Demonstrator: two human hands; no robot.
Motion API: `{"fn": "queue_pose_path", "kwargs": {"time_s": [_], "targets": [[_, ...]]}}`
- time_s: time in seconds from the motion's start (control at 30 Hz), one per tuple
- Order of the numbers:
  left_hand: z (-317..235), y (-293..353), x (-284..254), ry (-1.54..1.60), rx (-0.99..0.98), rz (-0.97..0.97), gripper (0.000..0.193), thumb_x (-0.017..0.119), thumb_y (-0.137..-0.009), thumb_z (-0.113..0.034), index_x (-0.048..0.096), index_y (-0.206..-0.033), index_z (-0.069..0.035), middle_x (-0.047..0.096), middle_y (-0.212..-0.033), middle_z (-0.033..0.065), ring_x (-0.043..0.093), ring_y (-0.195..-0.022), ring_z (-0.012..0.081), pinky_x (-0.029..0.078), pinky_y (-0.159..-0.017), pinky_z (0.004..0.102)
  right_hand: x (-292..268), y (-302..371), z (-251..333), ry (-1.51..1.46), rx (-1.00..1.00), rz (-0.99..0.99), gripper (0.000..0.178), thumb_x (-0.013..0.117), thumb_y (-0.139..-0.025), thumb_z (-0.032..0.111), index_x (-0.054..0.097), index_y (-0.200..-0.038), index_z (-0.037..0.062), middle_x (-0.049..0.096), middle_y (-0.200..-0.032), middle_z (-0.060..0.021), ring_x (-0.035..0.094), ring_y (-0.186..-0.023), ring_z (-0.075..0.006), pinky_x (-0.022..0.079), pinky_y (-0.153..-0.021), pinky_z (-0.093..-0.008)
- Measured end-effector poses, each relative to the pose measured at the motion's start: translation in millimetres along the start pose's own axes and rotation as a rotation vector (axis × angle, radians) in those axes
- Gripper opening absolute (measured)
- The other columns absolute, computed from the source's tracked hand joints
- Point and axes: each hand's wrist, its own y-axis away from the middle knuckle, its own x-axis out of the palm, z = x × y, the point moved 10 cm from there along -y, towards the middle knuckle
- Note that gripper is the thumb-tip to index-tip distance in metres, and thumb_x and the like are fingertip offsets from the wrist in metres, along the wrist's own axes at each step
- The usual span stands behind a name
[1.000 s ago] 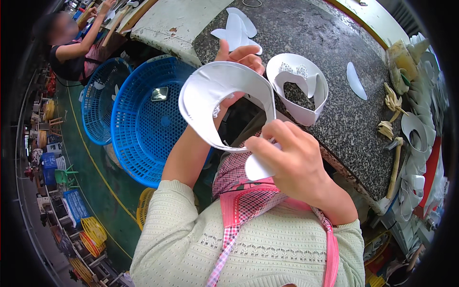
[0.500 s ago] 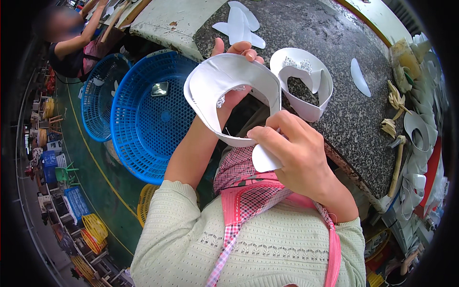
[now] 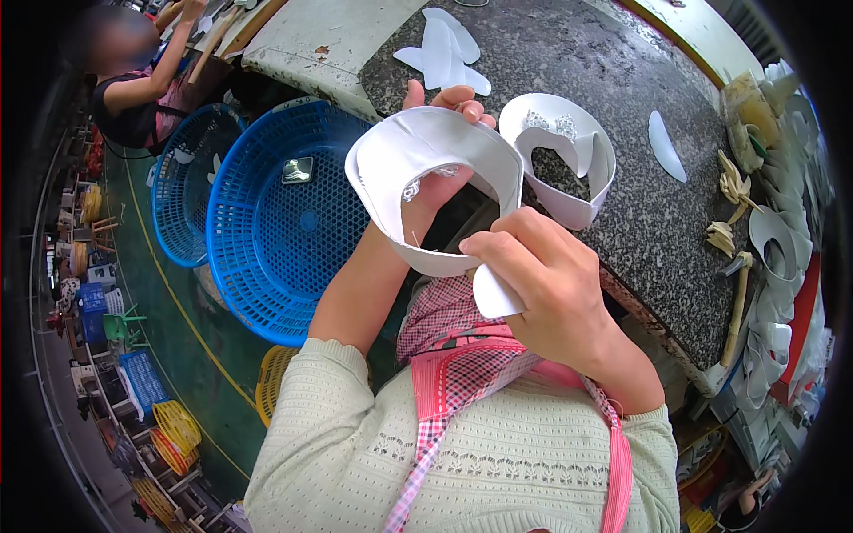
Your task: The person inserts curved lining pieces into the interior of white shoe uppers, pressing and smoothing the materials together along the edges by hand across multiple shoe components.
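The right hand (image 3: 546, 284) pinches the lower end of a curved white band (image 3: 426, 169), fingers curled tight over a rounded tab of the same stiff, smooth sheet material. The left hand (image 3: 444, 142) reaches up through the loop from below, fingertips showing over its far rim, so the band is held up between both hands above the table's near edge. The band bends into an open oval, matte white outside, with a small patch of lacy trim on its inner face.

Just beyond it, resting on the table (image 3: 622, 204), stands a second white loop (image 3: 560, 151) of the same shape, with glittering trim along its top edge. The table is dark speckled stone, rounded at the edge. Farther back lie several flat white cut pieces (image 3: 444, 49), overlapping, and a single white leaf-shaped piece (image 3: 665, 147) lies apart to the right. More white curved parts and pale yellowish strips (image 3: 733, 186) crowd the right rim.

To the left, below the table, sits a round blue plastic basket (image 3: 275, 231) with a mesh wall, a second blue basket (image 3: 182, 195) behind it. Another person (image 3: 133, 98) works at the far left.
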Motion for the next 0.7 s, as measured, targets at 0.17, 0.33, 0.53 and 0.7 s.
{"fn": "queue_pose_path", "kwargs": {"time_s": [0.17, 0.33, 0.53, 0.7], "targets": [[4.3, -1.2, -1.5, 0.095, -0.028, -0.03, 0.048, 0.037, -0.09, -0.044, 0.053, -0.102, 0.0, 0.055, -0.087, 0.0086, 0.046, -0.093, 0.0238, 0.038, -0.087, 0.0342, 3.4, -0.6, 13.4, 0.023, -0.085, -0.033, 0.032, 0.064, -0.054, 0.0, 0.058, -0.085, 0.0033, 0.05, -0.072, -0.0066, 0.055, -0.062, -0.0211, 0.045, -0.053, -0.0301], [4.1, -2.4, -11.3, 0.114, -0.013, -0.008, 0.048, 0.04, -0.089, -0.044, 0.055, -0.103, -0.001, 0.056, -0.085, 0.0082, 0.045, -0.087, 0.0216, 0.039, -0.081, 0.0309, 11.7, -4.0, 29.2, 0.051, -0.207, -0.059, 0.032, 0.061, -0.059, 0.006, 0.057, -0.091, 0.0034, 0.049, -0.072, -0.005, 0.052, -0.059, -0.0179, 0.042, -0.048, -0.0286], [8.9, -8.4, -4.4, 0.174, -0.008, 0.082, 0.048, 0.045, -0.087, -0.044, 0.057, -0.106, -0.002, 0.061, -0.082, 0.008, 0.047, -0.081, 0.0187, 0.042, -0.073, 0.0262, 20.4, -7.2, 47.2, 0.188, -0.261, -0.095, 0.034, 0.058, -0.06, 0.01, 0.057, -0.093, 0.0037, 0.049, -0.073, -0.003, 0.048, -0.057, -0.0143, 0.038, -0.046, -0.0263], [9.4, -6.8, -4.7, 0.221, 0.002, 0.082, 0.049, 0.046, -0.086, -0.044, 0.057, -0.106, -0.001, 0.062, -0.081, 0.0081, 0.048, -0.081, 0.0172, 0.044, -0.074, 0.0257, 29.7, -6.5, 53.2, 0.271, -0.296, -0.091, 0.034, 0.058, -0.06, 0.012, 0.057, -0.092, 0.0036, 0.048, -0.074, -0.0027, 0.046, -0.057, -0.0132, 0.035, -0.046, -0.0242]]}}
